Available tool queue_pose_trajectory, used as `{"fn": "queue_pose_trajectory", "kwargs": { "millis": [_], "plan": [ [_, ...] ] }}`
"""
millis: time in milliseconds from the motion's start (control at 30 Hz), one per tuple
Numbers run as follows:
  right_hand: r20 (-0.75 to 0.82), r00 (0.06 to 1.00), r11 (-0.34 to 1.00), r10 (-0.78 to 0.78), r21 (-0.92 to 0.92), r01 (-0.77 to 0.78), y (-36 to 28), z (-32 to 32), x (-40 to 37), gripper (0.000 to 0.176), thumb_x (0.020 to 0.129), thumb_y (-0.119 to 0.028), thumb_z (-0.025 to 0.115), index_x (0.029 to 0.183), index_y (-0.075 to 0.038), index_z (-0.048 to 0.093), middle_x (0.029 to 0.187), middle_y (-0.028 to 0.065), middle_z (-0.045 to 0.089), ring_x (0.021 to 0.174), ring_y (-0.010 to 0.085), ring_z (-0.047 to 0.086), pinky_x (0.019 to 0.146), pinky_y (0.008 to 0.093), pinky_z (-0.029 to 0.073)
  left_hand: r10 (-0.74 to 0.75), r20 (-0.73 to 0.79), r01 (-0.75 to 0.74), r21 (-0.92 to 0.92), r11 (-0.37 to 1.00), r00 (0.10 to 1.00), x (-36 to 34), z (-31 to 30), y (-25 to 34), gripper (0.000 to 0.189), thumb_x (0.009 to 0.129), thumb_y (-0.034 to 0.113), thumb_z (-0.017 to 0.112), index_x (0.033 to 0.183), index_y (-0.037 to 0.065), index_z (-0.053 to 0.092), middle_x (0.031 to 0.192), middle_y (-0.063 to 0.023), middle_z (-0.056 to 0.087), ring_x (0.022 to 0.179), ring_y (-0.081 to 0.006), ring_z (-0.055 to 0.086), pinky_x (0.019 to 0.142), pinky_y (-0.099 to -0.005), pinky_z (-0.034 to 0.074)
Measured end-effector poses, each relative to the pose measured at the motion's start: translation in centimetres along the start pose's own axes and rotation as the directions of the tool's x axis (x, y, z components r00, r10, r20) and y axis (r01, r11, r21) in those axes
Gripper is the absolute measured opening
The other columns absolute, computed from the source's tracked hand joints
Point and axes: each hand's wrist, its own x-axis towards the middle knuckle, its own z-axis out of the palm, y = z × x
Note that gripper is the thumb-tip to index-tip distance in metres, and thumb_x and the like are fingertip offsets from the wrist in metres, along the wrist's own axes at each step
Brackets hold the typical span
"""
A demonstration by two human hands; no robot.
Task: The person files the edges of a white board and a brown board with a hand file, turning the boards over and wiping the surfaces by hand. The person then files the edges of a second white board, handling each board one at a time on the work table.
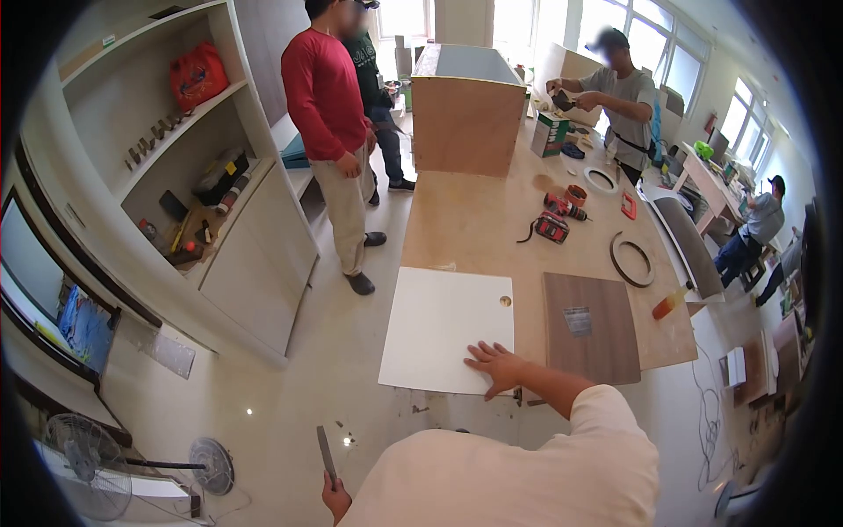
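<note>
My right hand [497, 365] lies with spread fingers on a white board [439, 329], near its lower right corner. The board rests at the near end of the plywood table and has a small round brownish spot near its upper right corner. Low at the left, my left hand [335, 497] is closed around one end of a grey flat file [326, 452], which points upward, apart from the board. Just right of the white board lies a brown wood-grain panel [593, 325] with a label on it.
On the plywood table [465, 220] are a red cordless drill [562, 207], a coil of edge banding [632, 260], an orange-liquid bottle [669, 302] and a large wooden box [465, 127]. Several people stand around. A fan [83, 465] is at lower left, beside shelving [255, 255].
</note>
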Motion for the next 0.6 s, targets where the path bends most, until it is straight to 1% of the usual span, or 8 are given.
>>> {"fn": "queue_pose_trajectory", "kwargs": {
  "millis": [100,200,300,400,500,533,567,600],
  "plan": [
    [-0.057,0.997,0.999,-0.048,0.017,0.049,-2.0,-0.6,3.2,0.11,0.07,-0.046,0.082,0.157,-0.013,0.023,0.164,0.0167,0.009,0.151,0.0406,0.006,0.12,0.0571,0.013,0.005,-0.043,-0.006,-0.024,1.0,0.999,-0.6,0.9,0.7,0.051,0.093,0.002,0.057,0.142,-0.005,0.046,0.127,-0.0255,0.063,0.105,-0.0242,0.065,0.092,-0.0312,0.048],
    [-0.11,0.985,0.991,-0.134,0.017,0.136,-4.0,0.0,7.4,0.109,0.07,-0.046,0.081,0.157,-0.013,0.023,0.164,0.0163,0.01,0.151,0.0406,0.006,0.119,0.0598,0.012,0.226,-0.122,-0.229,-0.008,0.973,0.967,1.6,2.3,-4.5,0.054,0.092,0.012,0.061,0.144,0.006,0.049,0.077,-0.0058,0.061,0.067,-0.0126,0.055,0.063,-0.0274,0.047],
    [-0.123,0.977,0.984,-0.176,0.015,0.179,-6.3,-1.1,10.7,0.108,0.069,-0.045,0.081,0.156,-0.013,0.025,0.164,0.0157,0.012,0.151,0.0393,0.007,0.118,0.0617,0.011,0.256,-0.126,-0.247,0.082,0.966,0.958,1.0,2.4,-3.7,0.055,0.09,0.011,0.061,0.143,0.005,0.049,0.075,-0.0048,0.059,0.065,-0.0122,0.053,0.061,-0.0274,0.047],
    [-0.143,0.974,0.984,-0.173,0.024,0.178,-8.2,-2.1,13.8,0.106,0.069,-0.047,0.08,0.155,-0.013,0.028,0.164,0.0153,0.013,0.151,0.0386,0.007,0.118,0.0619,0.01,0.453,-0.159,-0.442,0.102,0.891,0.877,1.7,2.6,-5.3,0.054,0.088,0.011,0.062,0.142,0.005,0.051,0.074,-0.0048,0.059,0.062,-0.0121,0.051,0.059,-0.0282,0.047],
    [-0.204,0.965,0.983,-0.163,0.054,0.178,-10.3,-1.7,16.8,0.101,0.071,-0.052,0.077,0.153,-0.012,0.032,0.164,0.0156,0.015,0.151,0.038,0.007,0.119,0.0599,0.01,0.043,-0.106,-0.022,0.185,0.983,0.993,0.2,2.5,-4.8,0.048,0.089,0.018,0.063,0.135,0.004,0.057,0.077,-0.013,0.065,0.066,-0.0158,0.058,0.061,-0.0304,0.049],
    [-0.232,0.962,0.983,-0.146,0.077,0.168,-11.0,-1.6,17.4,0.099,0.074,-0.054,0.074,0.153,-0.011,0.033,0.164,0.0158,0.016,0.151,0.0379,0.007,0.119,0.059,0.01,-0.127,-0.029,0.125,-0.082,0.989,0.991,0.6,2.0,-4.9,0.043,0.09,0.022,0.062,0.129,0.003,0.06,0.078,-0.0149,0.065,0.069,-0.018,0.061,0.063,-0.032,0.05],
    [-0.259,0.958,0.983,-0.125,0.095,0.154,-11.5,-1.5,17.8,0.098,0.077,-0.057,0.071,0.153,-0.01,0.033,0.163,0.0159,0.016,0.151,0.0377,0.008,0.12,0.0581,0.01,-0.196,0.018,0.197,-0.144,0.97,0.98,0.9,1.8,-5.0,0.043,0.09,0.022,0.062,0.128,0.003,0.061,0.078,-0.0152,0.066,0.07,-0.0187,0.061,0.063,-0.0325,0.05],
    [-0.285,0.953,0.985,-0.101,0.108,0.137,-11.8,-1.6,18.2,0.096,0.079,-0.06,0.068,0.153,-0.008,0.033,0.163,0.016,0.016,0.151,0.0376,0.008,0.12,0.0571,0.011,-0.201,0.044,0.205,-0.103,0.973,0.979,1.1,1.8,-4.9,0.042,0.09,0.023,0.061,0.127,0.003,0.061,0.079,-0.0156,0.066,0.07,-0.0194,0.061,0.064,-0.0329,0.05]
  ]
}}
